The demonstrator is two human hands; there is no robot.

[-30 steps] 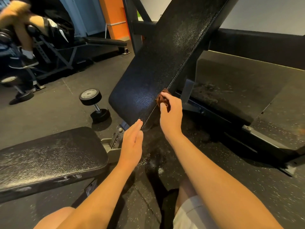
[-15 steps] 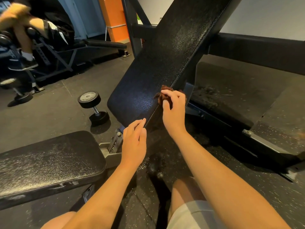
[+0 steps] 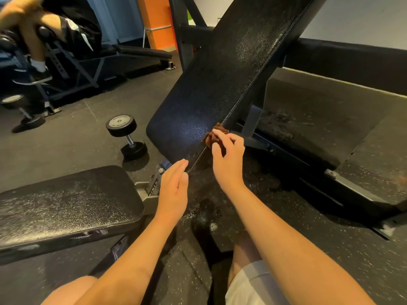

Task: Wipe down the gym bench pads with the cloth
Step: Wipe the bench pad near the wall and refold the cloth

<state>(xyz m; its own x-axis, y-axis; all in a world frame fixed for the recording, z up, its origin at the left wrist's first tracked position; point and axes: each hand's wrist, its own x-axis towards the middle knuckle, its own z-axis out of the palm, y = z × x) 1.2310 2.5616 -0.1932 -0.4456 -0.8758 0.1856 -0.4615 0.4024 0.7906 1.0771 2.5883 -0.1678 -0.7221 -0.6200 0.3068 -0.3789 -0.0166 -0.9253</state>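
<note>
Pinches bunched brown cloth [image 3: 217, 131] in right hand [image 3: 229, 160], pressed to right edge of inclined back pad [image 3: 220, 73], near its lower end. Holds left hand [image 3: 174, 190] flat, empty, just beside lower corner. Reads pad's long axis as climbing up-right, away from body; judges next wipe to follow that edge, with right hand nearer.

A gym is shown. An adjustable bench is made up of a black padded seat [image 3: 66, 205] and a steeply tilted back pad [image 3: 220, 84], both carried on a steel frame [image 3: 253, 122]. The floor [image 3: 66, 148] is covered in dark speckled rubber matting. A round-headed dumbbell [image 3: 126, 137], marked 15, is laid on the floor just beside the back pad's lower edge. A second bench [image 3: 141, 52] is set farther back at the left, where another person's leg [image 3: 33, 38] and one more dumbbell [image 3: 22, 111] are seen.
</note>
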